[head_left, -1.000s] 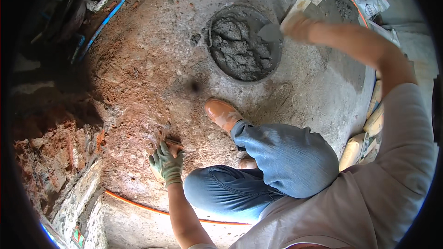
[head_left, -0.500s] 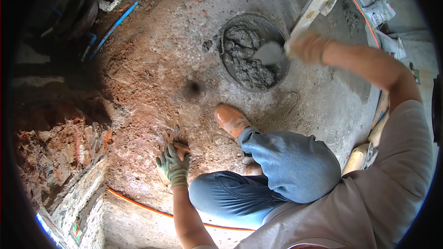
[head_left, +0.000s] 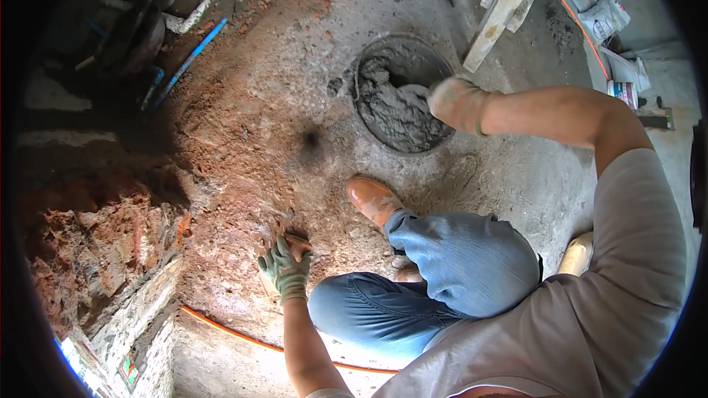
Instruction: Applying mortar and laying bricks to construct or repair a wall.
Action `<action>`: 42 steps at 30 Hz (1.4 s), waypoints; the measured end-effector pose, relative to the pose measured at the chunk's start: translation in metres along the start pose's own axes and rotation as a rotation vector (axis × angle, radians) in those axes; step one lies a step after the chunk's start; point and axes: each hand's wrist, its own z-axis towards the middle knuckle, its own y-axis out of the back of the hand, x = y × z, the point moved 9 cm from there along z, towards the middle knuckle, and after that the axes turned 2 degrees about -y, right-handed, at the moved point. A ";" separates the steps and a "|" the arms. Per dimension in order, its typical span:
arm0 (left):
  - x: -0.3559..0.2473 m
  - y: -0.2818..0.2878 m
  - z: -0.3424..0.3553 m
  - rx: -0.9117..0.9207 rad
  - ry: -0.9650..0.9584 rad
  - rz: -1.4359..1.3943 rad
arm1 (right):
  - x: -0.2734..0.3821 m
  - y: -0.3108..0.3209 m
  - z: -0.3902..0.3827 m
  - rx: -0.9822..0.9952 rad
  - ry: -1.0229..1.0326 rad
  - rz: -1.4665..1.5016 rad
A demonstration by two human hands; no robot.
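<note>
My left hand, in a greenish glove, grips a reddish piece like a brick on the rough, reddish-dusted floor, left of my knee. My gloved right hand is closed on a trowel at the right side of a round dark tub; its handle is hidden by my fingers and its blade dips into wet grey mortar. My brown boot stands below the tub.
Timber boards stand beyond the tub, near white sacks. Blue pipes and dark items lie upper left. A broken masonry edge is at left, an orange hose behind me, a pale sack at right.
My right hand has moved down from beside the boards to the tub's side, carrying the trowel lower into the mortar. My left hand stays on the reddish piece. The view has shifted slightly.
</note>
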 end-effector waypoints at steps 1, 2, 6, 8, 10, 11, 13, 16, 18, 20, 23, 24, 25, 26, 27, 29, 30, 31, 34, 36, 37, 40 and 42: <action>0.004 -0.005 -0.001 -0.021 -0.017 0.026 | -0.001 0.006 -0.007 -0.054 -0.024 -0.061; -0.001 -0.002 0.001 -0.006 -0.016 0.015 | -0.018 0.001 -0.017 0.028 -0.063 -0.003; -0.005 0.008 0.002 -0.005 -0.012 -0.030 | -0.099 -0.025 -0.030 0.121 -0.155 0.102; -0.001 0.004 0.000 0.018 0.001 -0.020 | -0.120 -0.040 -0.013 0.262 -0.182 0.061; -0.001 0.002 0.005 0.059 0.011 0.012 | -0.094 -0.044 0.009 0.280 -0.335 0.381; -0.011 0.002 0.017 0.044 -0.008 0.002 | -0.078 -0.090 0.019 0.292 -0.392 0.369; -0.011 0.001 0.014 0.022 -0.026 0.016 | -0.054 -0.120 0.026 0.302 -0.421 0.373; -0.003 0.009 0.003 0.039 0.012 -0.013 | -0.026 -0.054 -0.001 0.232 -0.209 0.397; -0.002 0.006 0.002 0.016 -0.003 -0.002 | -0.009 -0.030 -0.011 0.158 -0.144 0.306; -0.004 -0.001 0.007 0.069 0.004 0.020 | 0.001 -0.023 -0.025 0.098 -0.181 0.230; -0.005 0.001 0.008 0.035 -0.010 0.033 | -0.029 -0.025 -0.052 0.097 -0.135 0.295; -0.005 0.002 0.005 0.018 -0.010 0.036 | -0.051 -0.025 -0.061 0.159 -0.167 0.291; -0.007 0.000 0.004 0.026 -0.016 0.034 | -0.074 -0.027 -0.071 0.194 -0.184 0.327; -0.005 0.002 0.003 0.019 -0.006 0.024 | -0.092 -0.036 -0.070 0.221 -0.196 0.372; -0.005 0.004 0.006 0.005 -0.003 0.002 | -0.110 -0.056 -0.059 0.358 -0.256 0.310; -0.010 0.014 0.009 -0.006 -0.008 0.016 | -0.120 -0.102 -0.020 0.549 -0.106 0.105; -0.017 0.012 0.012 0.003 -0.022 0.024 | -0.105 -0.131 -0.004 0.628 0.108 -0.035; -0.018 0.009 0.013 0.001 -0.017 0.018 | -0.098 -0.126 0.018 0.540 -0.120 0.193; -0.005 0.005 0.010 -0.016 -0.028 0.016 | -0.052 -0.084 0.038 0.462 -0.122 0.188; -0.002 0.006 0.003 -0.006 -0.014 0.015 | -0.022 -0.073 0.017 0.497 0.085 -0.057; -0.004 0.004 0.005 0.047 0.006 0.030 | -0.025 -0.058 0.013 0.343 0.011 0.043; -0.003 0.000 0.005 0.050 -0.002 0.056 | -0.004 -0.030 -0.005 0.148 -0.056 0.162; -0.006 0.000 0.006 0.049 -0.004 0.049 | -0.007 -0.027 -0.018 0.165 -0.091 0.144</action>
